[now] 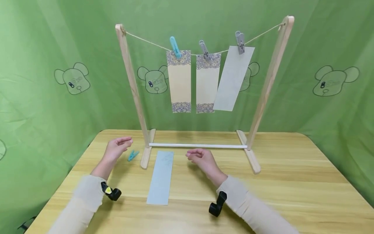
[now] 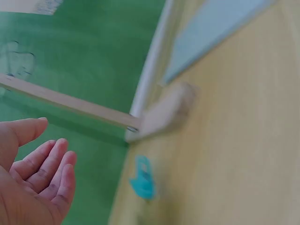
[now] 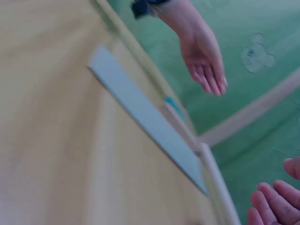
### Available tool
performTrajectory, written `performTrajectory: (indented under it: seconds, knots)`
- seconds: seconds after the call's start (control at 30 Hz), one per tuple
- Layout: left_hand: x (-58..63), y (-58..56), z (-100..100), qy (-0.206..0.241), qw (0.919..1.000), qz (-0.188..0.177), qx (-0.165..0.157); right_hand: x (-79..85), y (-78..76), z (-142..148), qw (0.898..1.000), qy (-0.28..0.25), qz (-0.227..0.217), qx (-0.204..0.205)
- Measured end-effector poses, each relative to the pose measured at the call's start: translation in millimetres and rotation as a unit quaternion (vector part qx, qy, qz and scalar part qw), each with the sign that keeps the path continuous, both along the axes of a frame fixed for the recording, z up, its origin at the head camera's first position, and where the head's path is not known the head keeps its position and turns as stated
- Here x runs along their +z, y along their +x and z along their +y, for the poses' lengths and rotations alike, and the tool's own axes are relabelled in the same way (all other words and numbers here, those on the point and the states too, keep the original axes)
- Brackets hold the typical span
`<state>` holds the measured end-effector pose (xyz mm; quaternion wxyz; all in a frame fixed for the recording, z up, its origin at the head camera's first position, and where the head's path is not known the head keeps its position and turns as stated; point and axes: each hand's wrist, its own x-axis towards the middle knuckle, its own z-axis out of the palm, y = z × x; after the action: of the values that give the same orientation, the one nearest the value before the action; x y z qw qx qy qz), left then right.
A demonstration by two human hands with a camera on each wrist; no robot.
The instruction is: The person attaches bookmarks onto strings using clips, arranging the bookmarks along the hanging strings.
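Note:
My left hand hovers above the table's left side with loosely bent fingers and nothing in them. Just to its right lies a turquoise clothespin, also seen in the left wrist view below the fingers. A pale blue paper strip lies flat between my two hands. To the right of that strip my right hand is held over the table, fingers loosely curled around nothing. On the string hang two patterned paper strips and a plain pale strip, pinned by a turquoise clothespin and two grey clothespins.
A wooden frame with a left post and a right post holds the string. Its white crossbar runs low across the table behind my hands. A green curtain with bear drawings hangs behind.

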<state>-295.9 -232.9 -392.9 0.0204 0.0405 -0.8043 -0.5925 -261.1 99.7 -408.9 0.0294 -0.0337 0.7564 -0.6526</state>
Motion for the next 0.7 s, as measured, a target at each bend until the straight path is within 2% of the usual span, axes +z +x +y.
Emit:
performTrajectory:
  seconds: [0.17, 0.27, 0.4, 0.7]
  knots:
    - [-20.6, -4.8, -2, -0.001, 0.9994, -0.032, 0.015, -14.6, 16.5, -16, 1.0, 0.02, -0.009, 0.017]
    - [-28.9, -6.0, -6, 0.003, 0.9991, -0.035, 0.025, -19.9, 22.8, -26, 0.999, 0.029, -0.003, 0.037]
    - [-37.1, -6.6, -9, -0.008, 0.9989, -0.029, 0.036, -25.7, 28.2, -38, 0.998, 0.037, 0.005, 0.047]
    - [-48.3, -3.4, -2, -0.051, 0.9957, -0.068, 0.038, -36.7, 39.0, -60, 0.998, 0.045, -0.001, 0.037]
